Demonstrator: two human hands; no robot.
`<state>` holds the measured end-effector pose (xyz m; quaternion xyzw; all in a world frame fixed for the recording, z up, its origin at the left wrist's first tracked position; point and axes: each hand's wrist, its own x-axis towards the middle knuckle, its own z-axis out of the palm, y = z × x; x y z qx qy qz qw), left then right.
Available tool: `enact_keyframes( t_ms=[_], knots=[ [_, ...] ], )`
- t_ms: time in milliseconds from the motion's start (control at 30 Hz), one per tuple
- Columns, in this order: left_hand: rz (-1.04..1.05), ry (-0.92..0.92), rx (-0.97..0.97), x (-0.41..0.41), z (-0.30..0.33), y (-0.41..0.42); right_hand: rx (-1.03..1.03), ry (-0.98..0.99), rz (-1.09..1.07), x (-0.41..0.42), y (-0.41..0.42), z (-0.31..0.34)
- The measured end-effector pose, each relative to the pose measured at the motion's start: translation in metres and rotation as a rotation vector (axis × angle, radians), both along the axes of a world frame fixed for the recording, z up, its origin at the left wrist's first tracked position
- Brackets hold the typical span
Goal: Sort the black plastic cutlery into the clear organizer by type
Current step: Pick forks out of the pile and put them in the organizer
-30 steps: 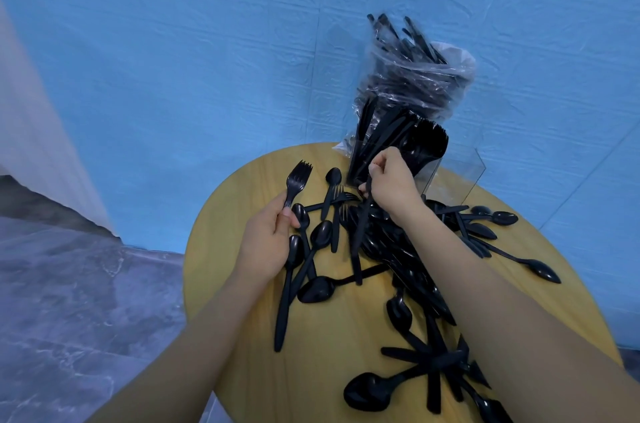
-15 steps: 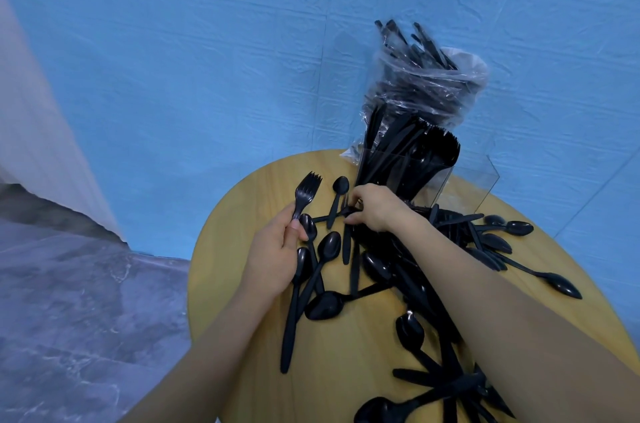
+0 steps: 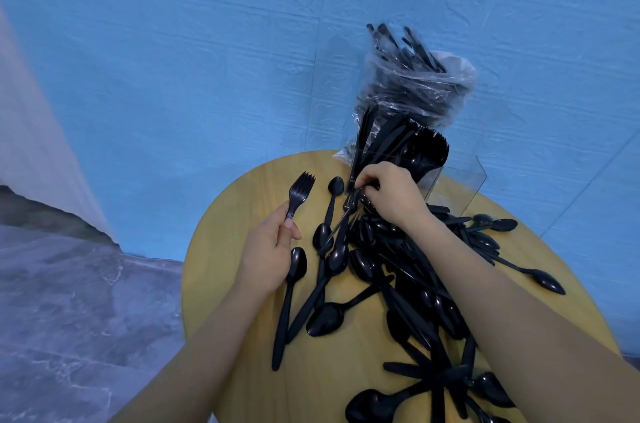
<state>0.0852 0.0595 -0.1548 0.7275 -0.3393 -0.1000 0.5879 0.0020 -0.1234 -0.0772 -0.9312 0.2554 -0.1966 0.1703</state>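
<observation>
Head view: cutlery being sorted.
A fork (image 3: 300,194) is held by the left hand (image 3: 268,258); the right hand (image 3: 391,196), lowered from the organizer (image 3: 460,185), pinches another piece.

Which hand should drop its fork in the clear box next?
Probably the left hand: it already grips a fork clear of the pile. The right hand is busy pinching in the pile.

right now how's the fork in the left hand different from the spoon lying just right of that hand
The fork ends in tines; the spoon ends in a smooth oval bowl. The fork is gripped by the left hand and raised, head pointing away from the person; the spoon lies flat and loose on the round wooden table, untouched. Both are glossy black plastic with slim handles.
</observation>
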Motion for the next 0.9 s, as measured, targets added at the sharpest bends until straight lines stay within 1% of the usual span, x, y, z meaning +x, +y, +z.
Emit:
enact_keyframes(
  t_ms=[100, 200, 300, 500, 700, 800, 900],
  knots=[
    [0.016, 0.008, 0.024, -0.001, 0.001, 0.001, 0.068, -0.071, 0.075, -0.011, 0.003, 0.007],
    [0.024, 0.003, 0.026, -0.003, 0.006, 0.003, 0.083, -0.069, 0.163, -0.02, 0.006, 0.009],
    [0.015, -0.044, 0.054, -0.007, 0.011, 0.005, 0.078, -0.081, 0.219, -0.027, 0.013, 0.013],
    [-0.022, 0.054, 0.049, -0.008, 0.017, 0.006, 0.138, -0.217, 0.179, -0.035, 0.03, 0.024],
    [-0.102, 0.036, 0.016, -0.009, 0.036, 0.005, 0.102, -0.295, 0.145, -0.044, 0.041, 0.035],
    [-0.165, 0.091, 0.021, -0.01, 0.043, 0.004, 0.064, -0.291, 0.123, -0.051, 0.042, 0.042],
    [-0.176, 0.119, 0.038, -0.012, 0.045, 0.005, 0.017, -0.266, 0.102, -0.059, 0.041, 0.046]
  ],
)
